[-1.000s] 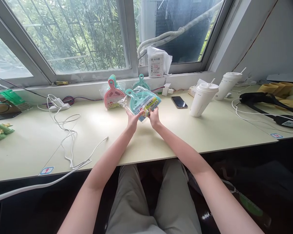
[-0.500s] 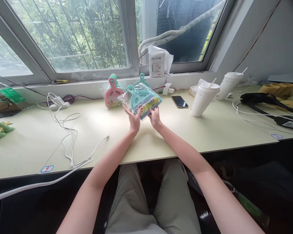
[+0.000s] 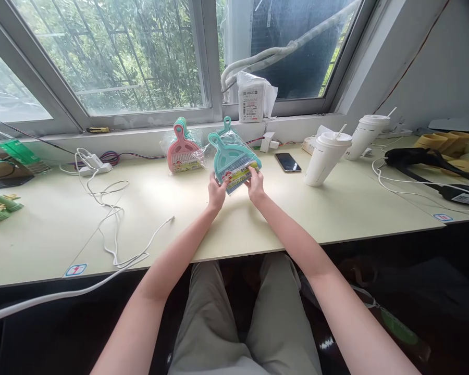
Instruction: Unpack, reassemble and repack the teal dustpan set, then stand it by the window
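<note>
A teal dustpan and brush set (image 3: 234, 159) in clear wrap, with a yellow label across its front, is raised over the table and tilted back. My left hand (image 3: 218, 191) grips its lower left corner, and my right hand (image 3: 255, 183) grips its lower right edge, thumb on the label. Right behind it stands another teal dustpan (image 3: 227, 125), mostly hidden. To the left, a row of wrapped dustpans with a pink one (image 3: 182, 151) in front leans near the window sill.
A phone (image 3: 288, 162) and two lidded white cups (image 3: 327, 159) (image 3: 367, 136) are on the right of the table (image 3: 281, 221). White cables (image 3: 115, 219) trail across the left side. A black strap (image 3: 418, 166) lies far right.
The held teal set has moved slightly right and turned more upright. My right hand has shifted right and up, and my left fingers have closed in around the corner.
</note>
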Available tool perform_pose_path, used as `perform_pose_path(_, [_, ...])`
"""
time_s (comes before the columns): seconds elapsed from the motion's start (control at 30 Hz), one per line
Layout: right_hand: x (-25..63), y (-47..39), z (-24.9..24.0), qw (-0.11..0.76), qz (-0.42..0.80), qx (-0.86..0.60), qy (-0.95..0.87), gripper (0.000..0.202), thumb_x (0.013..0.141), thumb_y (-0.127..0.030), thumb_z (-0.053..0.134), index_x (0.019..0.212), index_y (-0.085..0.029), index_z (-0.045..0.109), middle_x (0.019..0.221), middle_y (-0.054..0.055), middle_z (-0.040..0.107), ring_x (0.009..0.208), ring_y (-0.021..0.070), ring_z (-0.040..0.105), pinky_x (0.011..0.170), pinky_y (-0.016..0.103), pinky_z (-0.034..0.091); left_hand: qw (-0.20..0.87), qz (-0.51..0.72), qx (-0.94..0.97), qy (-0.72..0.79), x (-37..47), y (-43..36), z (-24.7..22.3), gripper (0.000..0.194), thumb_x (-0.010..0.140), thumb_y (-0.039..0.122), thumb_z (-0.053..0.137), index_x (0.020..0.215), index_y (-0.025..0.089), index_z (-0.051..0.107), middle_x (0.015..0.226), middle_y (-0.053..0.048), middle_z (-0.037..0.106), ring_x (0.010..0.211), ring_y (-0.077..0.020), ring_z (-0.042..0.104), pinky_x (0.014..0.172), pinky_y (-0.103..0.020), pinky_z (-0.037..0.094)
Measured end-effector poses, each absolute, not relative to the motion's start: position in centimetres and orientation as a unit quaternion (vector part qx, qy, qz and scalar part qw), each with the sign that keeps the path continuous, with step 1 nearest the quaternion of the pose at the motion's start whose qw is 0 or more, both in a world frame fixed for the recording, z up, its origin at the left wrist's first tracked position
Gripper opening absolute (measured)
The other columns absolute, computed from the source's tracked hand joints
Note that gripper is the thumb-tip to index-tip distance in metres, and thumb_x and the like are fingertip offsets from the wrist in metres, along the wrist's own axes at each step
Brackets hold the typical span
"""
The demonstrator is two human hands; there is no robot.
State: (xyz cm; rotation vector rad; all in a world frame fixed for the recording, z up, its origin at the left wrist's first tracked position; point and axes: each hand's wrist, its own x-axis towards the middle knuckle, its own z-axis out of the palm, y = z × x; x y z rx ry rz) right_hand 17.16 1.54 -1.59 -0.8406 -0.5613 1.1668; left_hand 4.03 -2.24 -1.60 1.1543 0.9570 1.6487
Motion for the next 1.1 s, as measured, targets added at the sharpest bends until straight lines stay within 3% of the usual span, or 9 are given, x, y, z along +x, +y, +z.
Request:
perform_pose_path(0.13, [18.6,2.7,-2.0,0.729,0.514,-0.387,-0.232,0.024,0.076,-0.034,0.065,0.095,-0.023,0.056,0.093,0.002,0.069,0.091,0.0167,0.067,0.075,0.030,0.060,0.437,0.649,0.489,0.387,4.4,-2.8,-1.4,0.061,0.071,0.021,0.079,0.126,0.023,0.053,0.090,-0.002,0.069,0.093,-0.0215,0.066,0.087,-0.032,0.051])
perform_pose_path(0.3, [19.0,2.9,-2.0,0.735,0.519,-0.384,-0.207,0.024,0.077,-0.037,0.067,0.094,-0.023,0.058,0.089,0.002,0.070,0.086,0.0165,0.067,0.069,0.029,0.060,0.440,0.640,0.498,0.387,4.6,-3.3,-1.1,0.064,0.071,0.021,0.078,0.129,0.023,0.051,0.091,-0.003,0.070,0.086,-0.0200,0.066,0.085,-0.032,0.052])
perform_pose_path(0.43, [19.2,2.9,-2.0,0.726,0.533,-0.391,-0.191,0.023,0.081,-0.041,0.065,0.091,-0.022,0.057,0.090,0.003,0.070,0.087,0.0171,0.067,0.069,0.029,0.061,0.447,0.634,0.509,0.373,4.6,-3.5,-1.0,0.066,0.071,0.020,0.078,0.131,0.023,0.050,0.096,-0.004,0.070,0.091,-0.0208,0.066,0.087,-0.033,0.052])
perform_pose_path(0.57, [19.1,2.4,-1.4,0.715,0.557,-0.348,-0.239,0.021,0.086,-0.042,0.060,0.094,-0.023,0.058,0.096,0.003,0.071,0.096,0.0178,0.068,0.081,0.032,0.061,0.469,0.638,0.482,0.375,3.9,-2.9,-0.9,0.069,0.072,0.020,0.077,0.134,0.027,0.048,0.101,-0.003,0.070,0.099,-0.0203,0.066,0.089,-0.031,0.053])
perform_pose_path(0.67, [18.7,1.8,-0.9,0.680,0.592,-0.297,-0.315,0.015,0.084,-0.031,0.063,0.096,-0.023,0.059,0.098,0.002,0.072,0.099,0.0178,0.068,0.092,0.036,0.059,0.474,0.652,0.455,0.378,2.9,-2.2,-0.6,0.072,0.071,0.022,0.079,0.136,0.027,0.047,0.104,-0.003,0.069,0.104,-0.0203,0.065,0.090,-0.031,0.053])
perform_pose_path(0.83, [18.8,1.5,-0.9,0.658,0.601,-0.273,-0.362,0.039,0.069,-0.004,0.068,0.101,-0.023,0.058,0.094,0.000,0.073,0.097,0.0188,0.070,0.096,0.040,0.057,0.516,0.608,0.490,0.352,1.5,-1.8,0.0,0.074,0.068,0.024,0.081,0.134,0.027,0.048,0.119,-0.005,0.067,0.114,-0.0232,0.062,0.095,-0.035,0.051])
perform_pose_path(1.0, [19.8,1.9,-1.0,0.704,0.560,-0.281,-0.336,0.038,0.069,-0.002,0.065,0.101,-0.022,0.058,0.095,0.000,0.073,0.096,0.0173,0.070,0.096,0.039,0.057,0.632,0.469,0.534,0.309,2.1,-2.2,-0.6,0.056,0.079,0.044,0.071,0.129,0.026,0.052,0.134,-0.012,0.059,0.108,-0.0272,0.066,0.094,-0.046,0.050])
perform_pose_path(1.1, [20.0,1.9,-0.8,0.713,0.553,-0.279,-0.328,0.036,0.069,-0.002,0.065,0.099,-0.021,0.059,0.093,0.000,0.072,0.094,0.0167,0.070,0.096,0.038,0.057,0.656,0.473,0.498,0.313,2.6,-1.7,-0.8,0.047,0.083,0.048,0.066,0.123,0.025,0.057,0.133,-0.012,0.060,0.110,-0.0276,0.065,0.095,-0.047,0.049])
